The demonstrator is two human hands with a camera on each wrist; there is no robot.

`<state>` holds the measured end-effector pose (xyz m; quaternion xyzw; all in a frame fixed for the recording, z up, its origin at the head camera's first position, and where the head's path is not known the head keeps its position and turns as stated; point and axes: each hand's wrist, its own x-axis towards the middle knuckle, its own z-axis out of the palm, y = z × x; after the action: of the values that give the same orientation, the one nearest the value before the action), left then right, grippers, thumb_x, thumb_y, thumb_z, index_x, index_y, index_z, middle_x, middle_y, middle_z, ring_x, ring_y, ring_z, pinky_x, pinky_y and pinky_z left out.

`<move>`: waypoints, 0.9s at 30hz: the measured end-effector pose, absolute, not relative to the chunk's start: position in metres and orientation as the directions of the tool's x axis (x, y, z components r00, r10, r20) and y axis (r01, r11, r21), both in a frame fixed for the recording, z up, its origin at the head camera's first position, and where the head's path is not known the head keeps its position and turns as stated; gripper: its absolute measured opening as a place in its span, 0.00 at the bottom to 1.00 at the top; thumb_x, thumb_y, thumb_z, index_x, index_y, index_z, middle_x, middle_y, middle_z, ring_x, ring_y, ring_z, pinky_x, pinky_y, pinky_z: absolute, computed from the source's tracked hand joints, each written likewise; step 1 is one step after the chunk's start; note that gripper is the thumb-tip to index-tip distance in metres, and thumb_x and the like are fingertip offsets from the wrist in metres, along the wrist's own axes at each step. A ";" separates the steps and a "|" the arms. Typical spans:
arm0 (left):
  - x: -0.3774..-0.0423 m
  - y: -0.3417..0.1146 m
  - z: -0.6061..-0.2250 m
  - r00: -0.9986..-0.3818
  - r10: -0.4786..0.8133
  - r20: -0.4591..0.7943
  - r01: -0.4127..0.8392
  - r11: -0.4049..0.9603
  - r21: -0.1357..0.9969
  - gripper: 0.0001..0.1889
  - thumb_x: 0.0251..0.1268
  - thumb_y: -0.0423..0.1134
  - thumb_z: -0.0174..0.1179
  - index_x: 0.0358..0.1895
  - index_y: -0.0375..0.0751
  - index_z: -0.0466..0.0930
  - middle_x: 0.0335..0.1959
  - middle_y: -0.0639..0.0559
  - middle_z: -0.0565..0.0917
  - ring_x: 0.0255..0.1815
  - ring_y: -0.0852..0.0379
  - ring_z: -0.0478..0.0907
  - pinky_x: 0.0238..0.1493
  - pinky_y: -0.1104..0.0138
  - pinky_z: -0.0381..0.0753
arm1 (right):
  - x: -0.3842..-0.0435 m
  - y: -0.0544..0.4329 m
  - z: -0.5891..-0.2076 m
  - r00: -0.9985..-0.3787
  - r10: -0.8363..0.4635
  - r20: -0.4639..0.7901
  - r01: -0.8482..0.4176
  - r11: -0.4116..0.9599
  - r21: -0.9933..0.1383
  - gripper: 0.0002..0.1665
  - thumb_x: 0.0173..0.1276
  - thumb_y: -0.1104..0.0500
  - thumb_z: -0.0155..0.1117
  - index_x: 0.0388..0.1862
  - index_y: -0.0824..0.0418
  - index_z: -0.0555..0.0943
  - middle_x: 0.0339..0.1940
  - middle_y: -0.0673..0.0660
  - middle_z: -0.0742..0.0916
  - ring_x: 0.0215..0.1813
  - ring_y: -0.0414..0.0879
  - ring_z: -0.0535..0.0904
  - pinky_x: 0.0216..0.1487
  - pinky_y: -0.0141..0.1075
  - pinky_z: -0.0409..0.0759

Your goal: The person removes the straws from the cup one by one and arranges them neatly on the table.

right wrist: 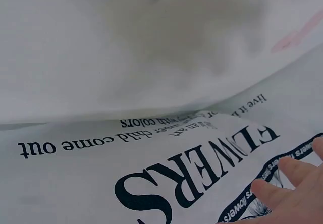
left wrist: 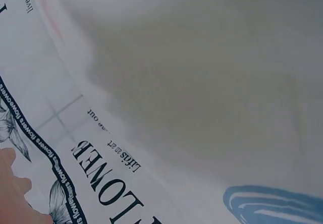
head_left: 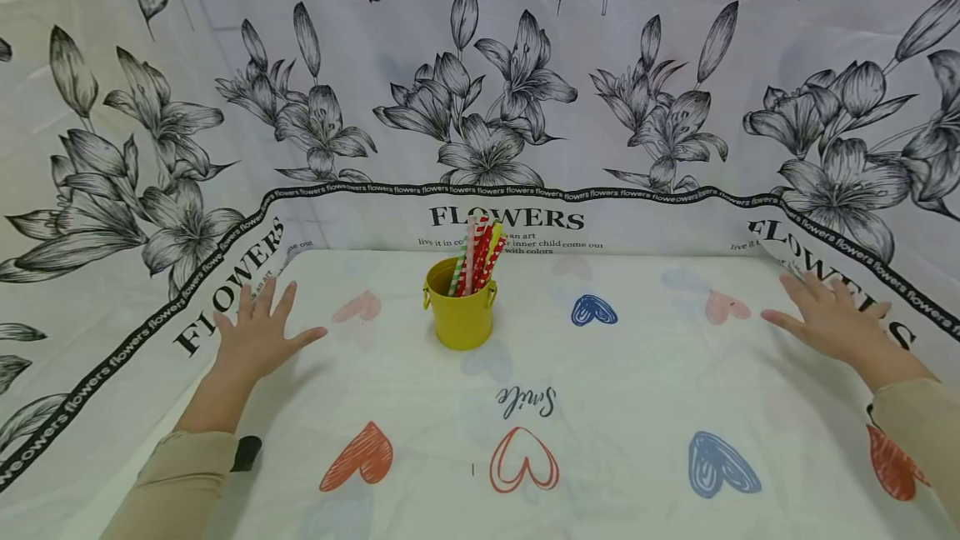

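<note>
A small yellow bucket (head_left: 463, 323) with side handles stands upright toward the back of the table, left of the middle. Several patterned paper straws (head_left: 480, 261) in red, pink, green and yellow lean inside it, their lower ends hidden by its wall. To the left, my left hand (head_left: 258, 332) is spread over the table's left edge, fingers apart and holding nothing. Far off on the right, my right hand (head_left: 836, 323) is spread the same way, holding nothing. Only some fingertips of each hand show in the wrist views. The bucket is nearest to my left hand.
A white tablecloth (head_left: 600, 382) printed with hearts and the word "Smile" covers the table. Behind and at both sides hangs a white curtain (head_left: 420, 40) with black lily drawings and "FLOWERS" lettering. A small black object (head_left: 246, 452) shows beside the left sleeve.
</note>
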<state>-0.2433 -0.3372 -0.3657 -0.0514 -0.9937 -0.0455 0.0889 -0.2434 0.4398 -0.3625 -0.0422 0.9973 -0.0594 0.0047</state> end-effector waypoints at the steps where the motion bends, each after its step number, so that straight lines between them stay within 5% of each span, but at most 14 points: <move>1: -0.243 -0.337 -0.366 -0.980 0.093 0.177 0.109 0.990 0.083 0.54 0.62 0.74 0.45 0.78 0.38 0.39 0.76 0.28 0.38 0.72 0.24 0.26 0.57 0.22 0.30 | -0.244 0.439 -0.363 -0.996 -0.090 -0.002 -0.089 0.989 -0.115 0.55 0.73 0.30 0.41 0.77 0.62 0.31 0.72 0.80 0.43 0.67 0.84 0.32 0.43 0.85 0.26; 16: -0.246 -0.340 -0.367 -0.979 0.108 0.175 0.127 0.986 0.104 0.55 0.63 0.73 0.45 0.77 0.33 0.37 0.75 0.27 0.39 0.72 0.23 0.30 0.56 0.21 0.35 | -0.248 0.426 -0.360 -0.994 -0.107 0.009 -0.107 0.983 -0.150 0.54 0.74 0.31 0.40 0.77 0.66 0.34 0.72 0.80 0.43 0.67 0.85 0.35 0.44 0.85 0.27; 27: -0.251 -0.307 -0.349 -0.975 0.151 0.161 0.204 0.896 0.394 0.54 0.67 0.64 0.52 0.76 0.30 0.29 0.74 0.24 0.42 0.74 0.26 0.36 0.61 0.25 0.36 | -0.252 0.361 -0.339 -0.949 -0.224 0.224 -0.305 0.834 -0.460 0.47 0.78 0.47 0.48 0.75 0.77 0.40 0.71 0.83 0.51 0.70 0.80 0.44 0.63 0.74 0.46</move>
<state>-0.2512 -0.3066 -0.3492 -0.0911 -0.9717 -0.2086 0.0633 -0.2523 0.3610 -0.3394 -0.1386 0.9541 -0.2530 -0.0808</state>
